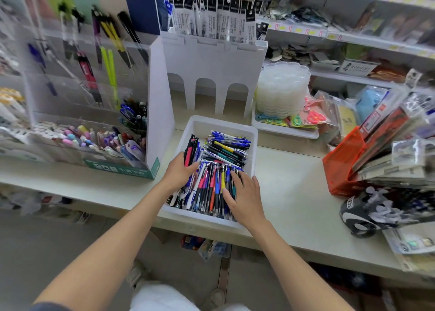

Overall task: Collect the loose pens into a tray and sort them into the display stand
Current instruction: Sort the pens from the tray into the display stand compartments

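- White tray (219, 120) of pens (226, 150) sits on our pale counter (294, 181); stand (158, 99) at left, shelves (353, 39) behind.
- Our left hand (180, 172) grips pens; right hand (246, 196) lies flat, fingers apart.

Pale counter (294, 188); white tray (219, 125), display stand (157, 113), perhaps a cap (353, 219)

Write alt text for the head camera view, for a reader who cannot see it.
A person's two bare hands reach into a white tray packed with pens on a shop counter: the left hand grips a few at the tray's left side, the right hand rests flat on the pile. A clear display stand holding pens stands to the left.
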